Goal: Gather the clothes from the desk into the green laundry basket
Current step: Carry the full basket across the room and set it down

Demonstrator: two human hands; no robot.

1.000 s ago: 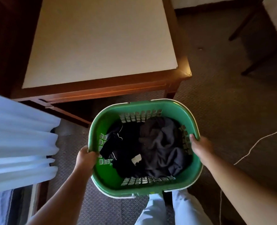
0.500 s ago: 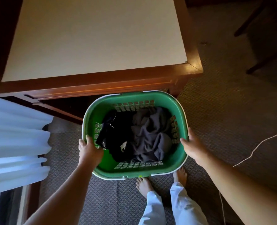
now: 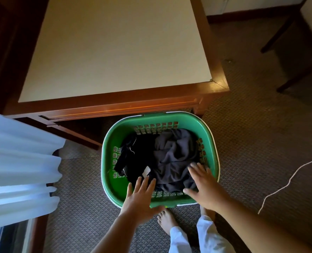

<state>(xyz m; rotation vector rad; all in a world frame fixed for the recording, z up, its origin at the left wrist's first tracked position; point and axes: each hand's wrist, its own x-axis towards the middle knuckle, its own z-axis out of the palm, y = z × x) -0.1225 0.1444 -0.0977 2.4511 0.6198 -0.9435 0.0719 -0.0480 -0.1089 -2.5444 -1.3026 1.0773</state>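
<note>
Our fingers (image 3: 142, 182) are straight and spread apart, gripping nothing: those of the left hand (image 3: 140, 195) reach over the near rim of the green laundry basket (image 3: 188, 119) towards a black garment (image 3: 138, 156), while those of the right hand (image 3: 204, 187) lie over a dark grey garment (image 3: 173, 156), though we cannot tell whether they press it. The basket stands on the patterned carpet (image 3: 252, 143) just before the wooden desk (image 3: 115, 52), both garments heaped inside, our bare feet (image 3: 167, 221) at its near edge. A white curtain (image 3: 20, 161) hangs at left; a thin white cord (image 3: 288, 181) trails at right.
</note>
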